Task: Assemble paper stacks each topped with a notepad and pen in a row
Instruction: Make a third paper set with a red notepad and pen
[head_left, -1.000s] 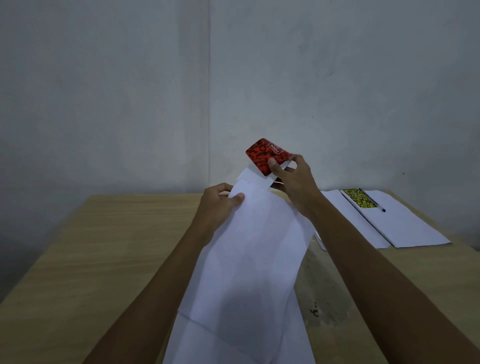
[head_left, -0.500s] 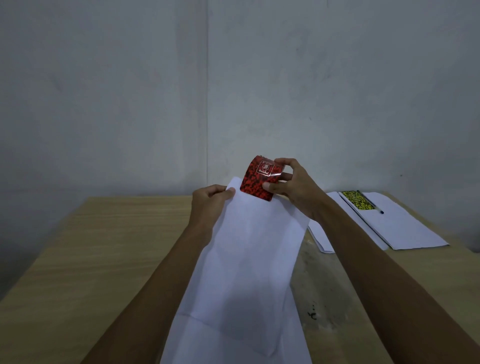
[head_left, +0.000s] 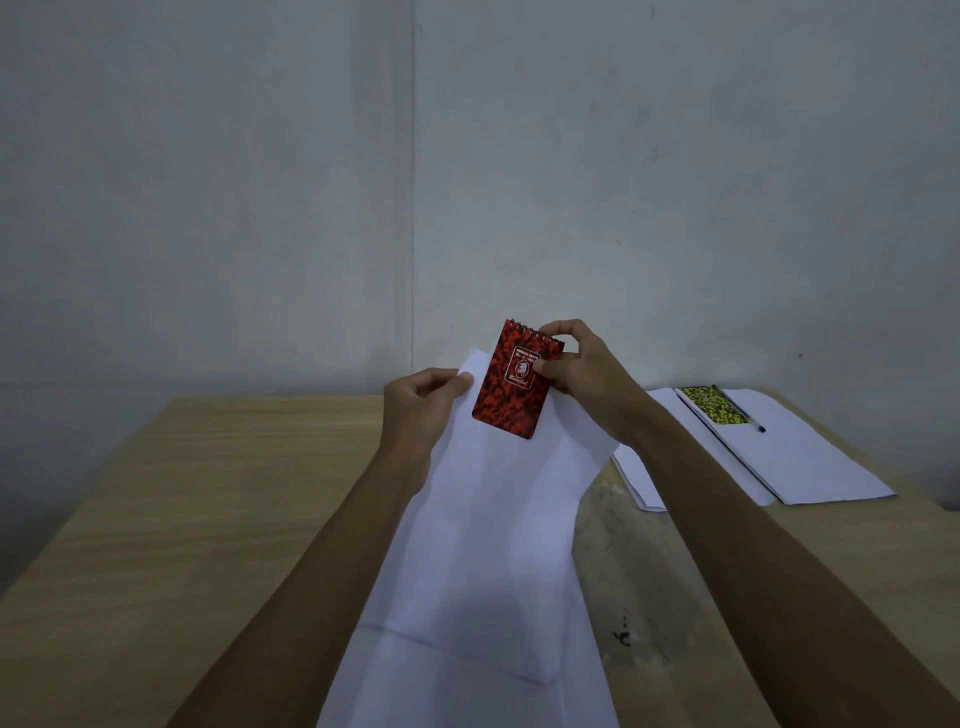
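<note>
My right hand (head_left: 584, 366) holds a red spiral notepad (head_left: 511, 392) upright by its top right corner, thumb on the cover, above the far end of a white paper sheet (head_left: 493, 519). My left hand (head_left: 421, 400) pinches that sheet's far left corner and lifts it off the table. More white paper (head_left: 467, 691) lies under it near me. At the right back lies a finished stack of paper (head_left: 810, 467) with a yellow-green notepad (head_left: 709, 405) and a pen (head_left: 740, 410) on top.
The wooden table (head_left: 208, 519) stands against grey walls that meet in a corner behind it. A worn, stained patch (head_left: 623, 597) marks the tabletop right of the sheet. Bare wood spreads to the left.
My right hand has turned the red notepad from tilted flat to upright, cover facing me, and lowered it toward the sheet. My left hand keeps its pinch on the paper's corner.
</note>
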